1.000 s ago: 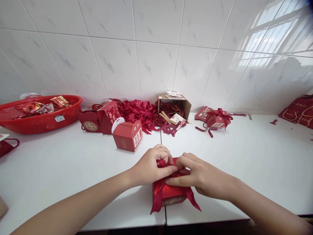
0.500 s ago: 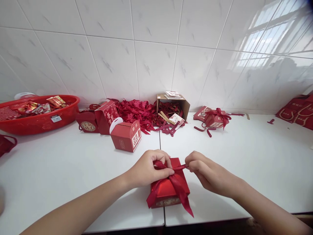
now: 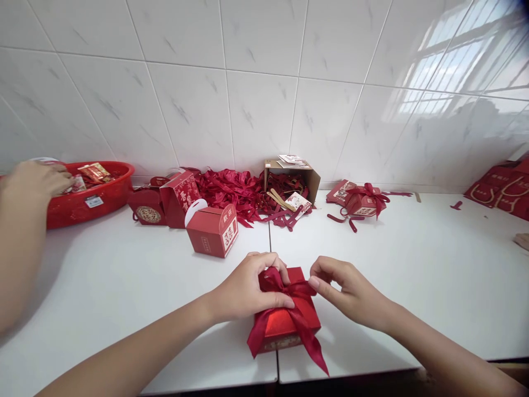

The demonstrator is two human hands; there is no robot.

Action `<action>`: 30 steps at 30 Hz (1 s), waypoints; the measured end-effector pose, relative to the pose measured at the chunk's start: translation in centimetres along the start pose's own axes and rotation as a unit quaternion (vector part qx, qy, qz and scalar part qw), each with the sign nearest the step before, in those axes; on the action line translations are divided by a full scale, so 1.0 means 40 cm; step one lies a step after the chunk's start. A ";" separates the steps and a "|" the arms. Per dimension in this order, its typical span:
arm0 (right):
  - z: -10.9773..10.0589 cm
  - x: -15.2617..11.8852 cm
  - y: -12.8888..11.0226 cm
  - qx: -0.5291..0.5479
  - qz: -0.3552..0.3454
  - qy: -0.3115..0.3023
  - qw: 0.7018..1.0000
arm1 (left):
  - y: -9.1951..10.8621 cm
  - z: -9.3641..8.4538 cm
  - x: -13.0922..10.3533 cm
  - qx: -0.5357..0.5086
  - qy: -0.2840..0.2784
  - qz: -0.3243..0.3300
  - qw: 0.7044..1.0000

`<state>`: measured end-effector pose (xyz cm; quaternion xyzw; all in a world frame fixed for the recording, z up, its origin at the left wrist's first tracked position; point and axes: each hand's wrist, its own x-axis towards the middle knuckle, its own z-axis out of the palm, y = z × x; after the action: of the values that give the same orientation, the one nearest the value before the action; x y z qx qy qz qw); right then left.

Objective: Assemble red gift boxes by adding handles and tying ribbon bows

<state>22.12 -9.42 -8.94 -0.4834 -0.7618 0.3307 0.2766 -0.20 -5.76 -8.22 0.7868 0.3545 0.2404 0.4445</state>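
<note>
A red gift box (image 3: 285, 325) stands near the table's front edge, with a dark red satin ribbon (image 3: 300, 317) tied in a bow on its lid and two tails hanging down the front. My left hand (image 3: 248, 289) curls around the bow's left loop, thumb by the knot and fingertips behind it. At the right loop, my right hand (image 3: 351, 292) has thumb and forefinger bent together at the ribbon's edge. Behind my left hand, another red box (image 3: 212, 229) with a white handle flap sits upright.
A co-worker's hand (image 3: 37, 176) is in the red basin (image 3: 103, 190) of wrapped sweets at left. Along the tiled wall lie a ribbon heap (image 3: 231, 190), a cardboard box (image 3: 314, 179) on its side, a bow-tied box (image 3: 366, 204) and red bags (image 3: 502, 187).
The right loop, stretched thin before, now spreads wider, and my right hand's fingers have loosened slightly. My left thumb has shifted slightly down. A co-worker's arm has come in from the left.
</note>
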 end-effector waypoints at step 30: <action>0.051 0.080 -0.064 0.016 -0.049 -0.041 0.998 | 0.038 -0.086 0.012 0.095 -0.077 -0.001 0.992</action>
<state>17.96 -7.78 -7.92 -0.4271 -0.7900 0.3483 0.2687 -1.74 -4.10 -5.17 0.8414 0.3411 0.1439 0.3938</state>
